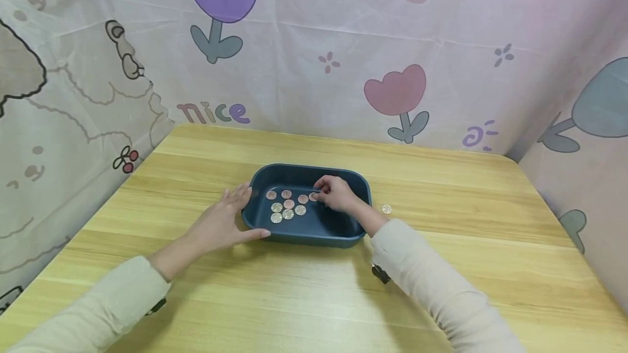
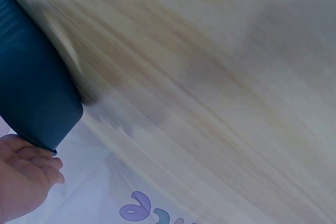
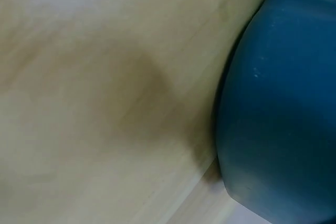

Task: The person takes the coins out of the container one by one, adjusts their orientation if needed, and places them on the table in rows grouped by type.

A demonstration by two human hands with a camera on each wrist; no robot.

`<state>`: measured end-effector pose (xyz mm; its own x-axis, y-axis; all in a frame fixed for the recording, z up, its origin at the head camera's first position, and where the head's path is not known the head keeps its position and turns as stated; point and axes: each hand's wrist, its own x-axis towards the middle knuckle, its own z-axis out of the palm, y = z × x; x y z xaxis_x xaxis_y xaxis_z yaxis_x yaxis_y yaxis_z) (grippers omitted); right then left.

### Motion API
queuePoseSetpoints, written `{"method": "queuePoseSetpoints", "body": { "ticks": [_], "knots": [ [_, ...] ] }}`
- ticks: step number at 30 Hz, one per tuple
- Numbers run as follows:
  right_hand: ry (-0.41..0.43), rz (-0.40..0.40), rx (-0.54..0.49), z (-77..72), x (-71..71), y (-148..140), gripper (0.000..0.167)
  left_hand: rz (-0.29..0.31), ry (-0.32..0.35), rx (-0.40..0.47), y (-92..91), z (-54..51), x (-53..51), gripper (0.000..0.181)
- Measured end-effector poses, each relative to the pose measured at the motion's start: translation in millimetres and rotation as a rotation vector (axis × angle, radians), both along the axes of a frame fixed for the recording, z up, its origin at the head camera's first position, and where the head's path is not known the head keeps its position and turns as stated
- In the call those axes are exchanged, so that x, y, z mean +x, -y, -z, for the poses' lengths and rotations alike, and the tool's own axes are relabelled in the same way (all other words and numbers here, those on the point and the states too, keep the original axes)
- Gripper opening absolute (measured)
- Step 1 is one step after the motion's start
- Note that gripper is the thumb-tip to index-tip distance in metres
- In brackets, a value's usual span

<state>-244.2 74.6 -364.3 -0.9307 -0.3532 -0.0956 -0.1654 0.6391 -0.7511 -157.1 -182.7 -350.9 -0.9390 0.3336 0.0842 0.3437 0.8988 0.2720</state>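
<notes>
A dark blue tray (image 1: 309, 239) stands on the table, with several round coins (image 1: 288, 204), some coppery and some golden, lying flat in its left half. My left hand (image 1: 221, 222) rests at the tray's left end, fingers spread along the rim and thumb at the front edge; in the left wrist view the fingers (image 2: 31, 161) touch the tray's rim (image 2: 44, 103). Inside the tray, my right hand (image 1: 338, 195) pinches a coppery coin (image 1: 313, 196) at the right end of the upper row. The right wrist view shows the tray's outer wall (image 3: 278, 103), not the hand.
One golden coin (image 1: 386, 209) lies on the wooden table (image 1: 304, 298) just right of the tray. A patterned cloth (image 1: 314, 26) hangs behind the table and along both sides.
</notes>
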Motion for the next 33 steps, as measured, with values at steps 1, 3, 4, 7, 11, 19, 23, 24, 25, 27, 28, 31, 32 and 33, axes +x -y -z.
{"method": "queuePoseSetpoints", "body": {
  "ticks": [1, 3, 4, 7, 11, 19, 23, 24, 25, 27, 28, 31, 32, 33],
  "knots": [
    [0.009, -0.006, 0.018, 0.2, -0.6, 0.8, 0.025, -0.001, 0.001, 0.002, 0.2, -0.1, 0.2, 0.104],
    [0.030, -0.020, 0.054, 1.0, -2.1, 1.7, 0.027, -0.002, 0.005, 0.006, 0.9, -0.4, 0.6, 0.104],
    [0.039, -0.029, 0.073, 1.1, -2.9, 2.4, 0.028, -0.005, 0.005, 0.007, 1.5, -0.4, 0.8, 0.105],
    [0.046, -0.060, 0.114, 2.1, -5.2, 4.9, 0.032, -0.013, 0.007, 0.014, 3.9, -0.5, 1.6, 0.105],
    [0.006, -0.093, 0.159, 3.2, -6.8, 8.3, 0.030, -0.014, -0.001, 0.016, 6.1, -0.1, 1.9, 0.105],
    [-0.032, -0.065, 0.211, 4.6, -3.3, 10.6, 0.015, -0.010, 0.002, 0.017, 5.1, 0.7, 2.2, 0.105],
    [-0.035, -0.043, 0.235, 4.3, -1.3, 10.4, 0.013, -0.004, 0.004, 0.021, 4.1, 0.8, 1.5, 0.106],
    [-0.037, -0.039, 0.238, 4.3, -0.7, 10.3, 0.013, -0.003, 0.005, 0.022, 3.7, 0.8, 1.2, 0.106],
    [-0.035, -0.036, 0.244, 4.2, -0.4, 9.8, 0.013, -0.001, 0.005, 0.022, 3.4, 0.9, 0.9, 0.106],
    [-0.038, -0.041, 0.256, 3.7, 0.6, 9.0, 0.013, 0.000, 0.007, 0.023, 2.8, 0.8, 0.7, 0.107],
    [-0.036, -0.048, 0.264, 3.5, 1.0, 8.6, 0.013, 0.000, 0.007, 0.025, 2.5, 0.8, 0.6, 0.106],
    [-0.040, -0.080, 0.302, 2.5, 1.9, 7.6, 0.014, 0.000, 0.012, 0.030, 1.5, 0.5, 0.6, 0.106],
    [-0.040, -0.092, 0.313, 2.2, 2.3, 7.5, 0.014, 0.000, 0.014, 0.032, 1.3, 0.4, 0.7, 0.106],
    [-0.040, -0.104, 0.325, 1.9, 2.6, 7.4, 0.014, 0.000, 0.014, 0.032, 1.1, 0.4, 0.7, 0.106]
  ]
}}
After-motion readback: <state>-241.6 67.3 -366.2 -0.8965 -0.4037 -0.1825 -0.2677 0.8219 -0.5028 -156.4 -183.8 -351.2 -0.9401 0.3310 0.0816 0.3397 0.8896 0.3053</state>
